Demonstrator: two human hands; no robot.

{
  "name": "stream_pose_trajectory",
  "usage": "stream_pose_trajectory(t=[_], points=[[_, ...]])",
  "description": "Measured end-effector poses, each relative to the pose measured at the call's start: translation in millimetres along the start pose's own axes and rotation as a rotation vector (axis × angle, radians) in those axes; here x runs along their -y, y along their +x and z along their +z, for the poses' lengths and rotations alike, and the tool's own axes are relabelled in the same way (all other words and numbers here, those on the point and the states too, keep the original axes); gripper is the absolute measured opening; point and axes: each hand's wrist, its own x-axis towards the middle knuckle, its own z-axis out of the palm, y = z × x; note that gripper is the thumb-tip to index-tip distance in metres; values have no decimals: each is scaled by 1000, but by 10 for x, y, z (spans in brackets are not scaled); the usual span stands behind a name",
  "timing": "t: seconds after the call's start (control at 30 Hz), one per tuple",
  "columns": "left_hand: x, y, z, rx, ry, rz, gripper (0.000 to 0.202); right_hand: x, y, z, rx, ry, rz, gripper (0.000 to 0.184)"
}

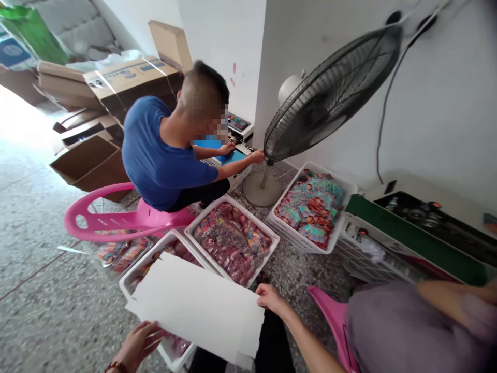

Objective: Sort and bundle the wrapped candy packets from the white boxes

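A white sheet of card [202,305] with ragged edges lies tilted over a white basket and my lap. My right hand [271,299] is closed on the sheet's right edge, thumb and fingers pinching it. Just off the lower left edge is my left hand [137,343], its fingers apart and slightly bent; I see nothing in them. Under the sheet, the white basket [126,282] holds reddish packets, mostly covered by the card. Beyond it stands another white basket [276,243] filled with small reddish plastic packets [233,241].
A person in a blue shirt [155,155] sits on a pink chair [103,228] at a small machine [243,127]. A standing fan [334,93] leans over a basket of teal-red packets [310,204]. Another person [407,326] is close on my right, beside a green conveyor belt [411,238]. Cardboard boxes [93,160] stand left.
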Motion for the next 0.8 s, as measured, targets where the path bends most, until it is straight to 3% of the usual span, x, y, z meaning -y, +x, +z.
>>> stream_pose_trajectory(t=[0.17, 0.3, 0.53, 0.67, 0.73, 0.8], points=[[-107, 816, 446, -32, 57, 36, 13, -85, 905, -300, 57, -243, -64, 19], [-11, 1580, 697, -86, 84, 68, 15, -196, 1571, -231, 149, -455, -102, 23], [474, 2637, 836, -135, -5, 73, 14, -411, 2500, 107, 369, -764, -193, 12], [646, 3069, 864, -35, -44, 77, 22, -302, 2881, -42, 549, -880, -191, 8], [701, 3237, 867, -2, -70, 69, 26, -124, 3126, -254, 428, -907, -236, 10], [752, 3374, 855, -84, -60, 90, 29, 114, 3420, -516, 174, -938, -288, 20]])
